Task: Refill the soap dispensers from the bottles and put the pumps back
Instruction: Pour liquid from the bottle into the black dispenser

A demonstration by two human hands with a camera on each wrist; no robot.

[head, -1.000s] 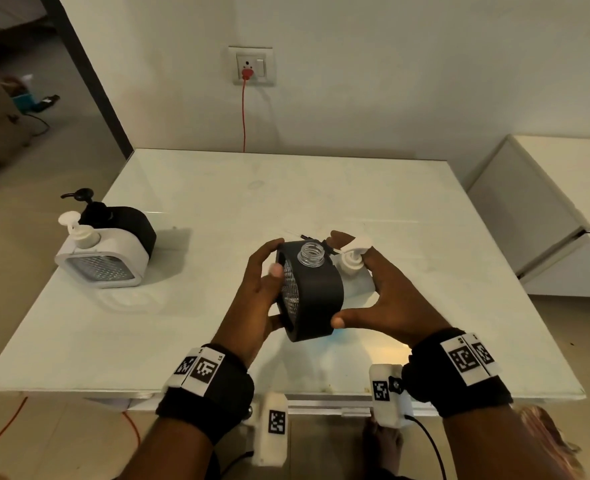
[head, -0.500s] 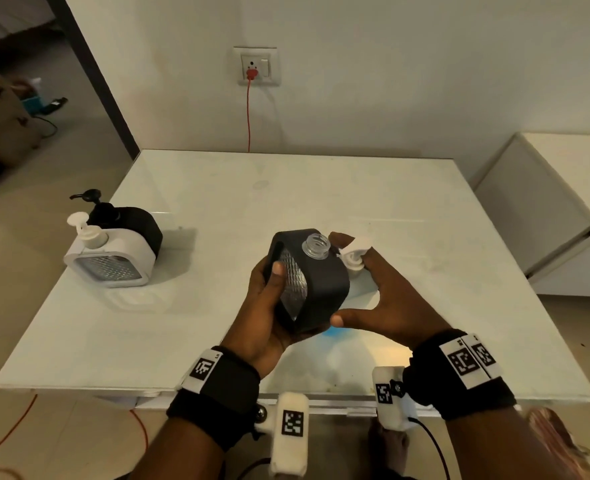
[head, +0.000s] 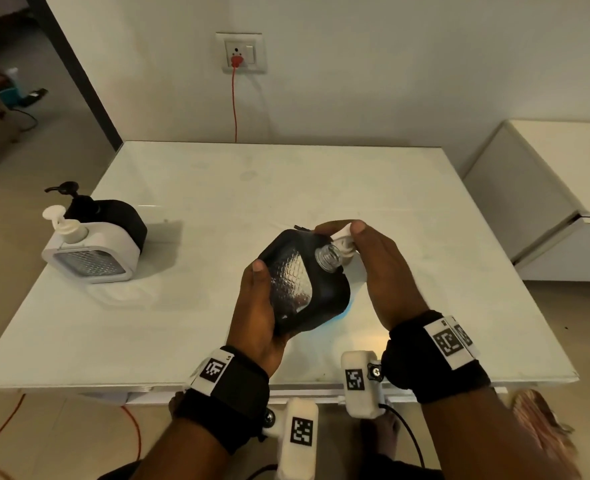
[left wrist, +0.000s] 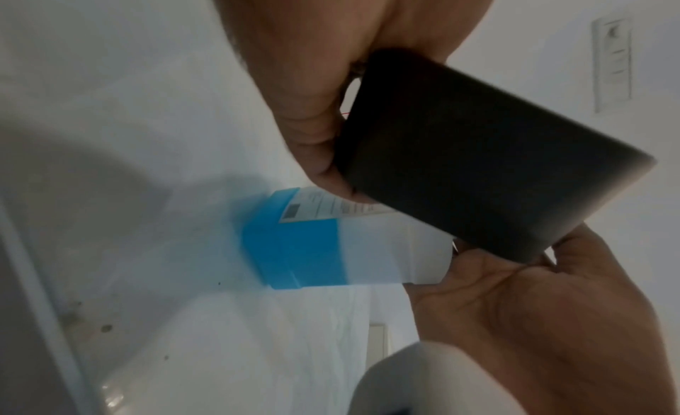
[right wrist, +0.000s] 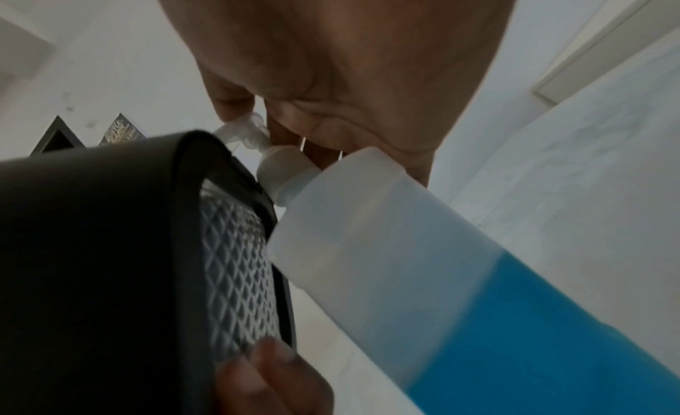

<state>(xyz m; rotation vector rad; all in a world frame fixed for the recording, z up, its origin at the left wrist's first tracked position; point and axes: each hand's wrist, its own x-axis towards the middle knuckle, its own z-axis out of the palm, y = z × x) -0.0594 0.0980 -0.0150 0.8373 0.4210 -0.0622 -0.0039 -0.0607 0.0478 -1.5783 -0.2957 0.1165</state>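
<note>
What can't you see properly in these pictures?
- Head view: most of the refill bottle is hidden behind the black dispenser and the right hand.
- Left wrist view: the bottle's label is blurred and partly covered by the left hand.
- Right wrist view: the bottle's bottom is cut off by the edge.
- All views: the soap level inside the black dispenser is unclear.

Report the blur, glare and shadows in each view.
Head view: dim and warm, straight edges bowed by the wide lens; the glossy white table reflects light, and the black square soap dispenser casts a shadow. Left wrist view: the translucent bottle of blue soap is motion-smeared, with a soft shadow at left. Right wrist view: the same bottle has soft edges; the palm is out of focus.
</note>
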